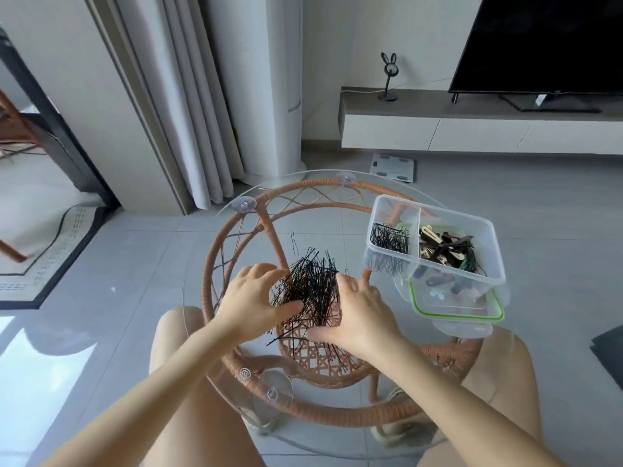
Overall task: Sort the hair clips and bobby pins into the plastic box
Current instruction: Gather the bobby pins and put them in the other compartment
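I see left hand (256, 298) curled round the bobby pins (310, 284) heap; right hand (357, 308) presses it, fingers straight; heap mid glass table (320, 214); plastic box (465, 215) to its right; grey tiled floor (135, 247), TV (539, 42) beyond.

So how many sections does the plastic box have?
2. The left section holds black bobby pins; the right section holds hair clips. None seem hidden.

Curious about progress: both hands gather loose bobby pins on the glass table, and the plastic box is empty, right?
No: the head view shows the plastic box holding bobby pins in one compartment, hair clips in the other. The left hand and right hand do gather the loose pile.
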Available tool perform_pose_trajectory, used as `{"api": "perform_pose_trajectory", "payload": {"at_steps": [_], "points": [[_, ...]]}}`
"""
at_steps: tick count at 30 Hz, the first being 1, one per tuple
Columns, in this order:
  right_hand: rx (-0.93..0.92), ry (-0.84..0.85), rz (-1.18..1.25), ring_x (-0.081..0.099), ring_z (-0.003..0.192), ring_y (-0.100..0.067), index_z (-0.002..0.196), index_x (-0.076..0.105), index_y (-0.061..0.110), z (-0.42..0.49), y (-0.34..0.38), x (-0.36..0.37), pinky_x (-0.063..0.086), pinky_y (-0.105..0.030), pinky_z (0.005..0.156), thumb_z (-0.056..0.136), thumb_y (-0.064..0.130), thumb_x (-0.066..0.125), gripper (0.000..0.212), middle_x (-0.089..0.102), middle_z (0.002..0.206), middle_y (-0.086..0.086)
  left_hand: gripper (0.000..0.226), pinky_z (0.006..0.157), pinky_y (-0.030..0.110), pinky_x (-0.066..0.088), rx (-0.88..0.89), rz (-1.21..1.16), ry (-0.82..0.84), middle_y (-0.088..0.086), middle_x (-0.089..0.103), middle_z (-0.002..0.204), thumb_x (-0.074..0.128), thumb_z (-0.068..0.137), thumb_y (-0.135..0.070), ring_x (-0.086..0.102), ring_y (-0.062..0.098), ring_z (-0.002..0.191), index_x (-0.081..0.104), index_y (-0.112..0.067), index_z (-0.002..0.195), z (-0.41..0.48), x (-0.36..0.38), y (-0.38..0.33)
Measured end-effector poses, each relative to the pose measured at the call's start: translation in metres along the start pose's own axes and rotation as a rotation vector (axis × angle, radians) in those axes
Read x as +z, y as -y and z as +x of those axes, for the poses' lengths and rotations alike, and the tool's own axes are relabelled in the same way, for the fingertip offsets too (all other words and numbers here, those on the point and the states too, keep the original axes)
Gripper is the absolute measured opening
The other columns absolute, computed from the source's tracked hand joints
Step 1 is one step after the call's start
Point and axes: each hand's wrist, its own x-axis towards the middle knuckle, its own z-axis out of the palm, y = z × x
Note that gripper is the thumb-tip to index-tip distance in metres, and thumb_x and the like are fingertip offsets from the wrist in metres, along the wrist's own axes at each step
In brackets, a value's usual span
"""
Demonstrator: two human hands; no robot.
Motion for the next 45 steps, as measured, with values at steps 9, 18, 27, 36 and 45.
{"api": "perform_pose_trajectory", "payload": {"at_steps": [9,18,27,36,45], "points": [[-0.092,-0.139,0.004,0.054,0.105,-0.028,0.127,0.042,0.008,0.022,0.02,0.009,0.045,-0.031,0.083,0.08,0.039,0.066,0.061,0.052,0.12,-0.015,0.09,0.096,0.031,0.039,0.091,0.171,0.2,0.007,0.044,0.129,0.071,0.066,-0.041,0.041,0.023,0.118,0.024,-0.032,0.142,0.004,-0.004,-0.011],[-0.052,-0.253,0.146,0.063,0.086,-0.023,0.109,0.061,0.004,0.031,0.015,0.005,0.04,-0.018,0.064,0.085,0.0,0.052,0.025,0.069,0.101,-0.011,0.048,0.064,0.025,0.042,-0.033,-0.001,0.101,0.007,0.059,0.106,0.067,0.072,-0.024,0.052,0.02,0.078,0.054,-0.017,0.118,0.021,-0.003,-0.025],[-0.054,-0.373,0.293,0.066,0.077,-0.027,0.082,0.069,-0.005,0.011,0.007,-0.029,0.055,-0.032,0.076,0.081,0.001,0.056,0.014,0.072,0.082,-0.018,0.011,0.051,0.015,0.04,-0.119,-0.064,0.008,0.008,0.069,0.082,0.063,0.078,-0.011,0.053,0.014,0.06,0.069,-0.011,0.087,0.028,-0.013,-0.023],[-0.061,-0.579,0.429,0.054,0.048,0.001,0.088,0.073,0.004,-0.003,-0.012,-0.094,0.046,-0.016,0.053,0.077,0.0,0.063,0.015,0.068,0.069,-0.002,0.014,0.056,0.031,0.055,-0.147,-0.136,-0.072,0.01,0.07,0.066,0.062,0.077,-0.011,0.063,0.02,0.06,0.071,-0.001,0.073,0.033,-0.035,-0.021],[0.231,-0.516,0.263,0.067,0.07,-0.036,0.066,0.068,-0.006,0.068,-0.049,-0.113,0.057,-0.04,0.072,0.074,-0.005,0.052,0.017,0.071,0.077,-0.02,0.02,0.042,0.014,0.033,-0.124,-0.179,-0.122,-0.01,0.04,0.04,0.06,0.075,-0.006,0.042,0.008,0.038,0.055,-0.011,0.056,0.034,-0.056,-0.033]]}}
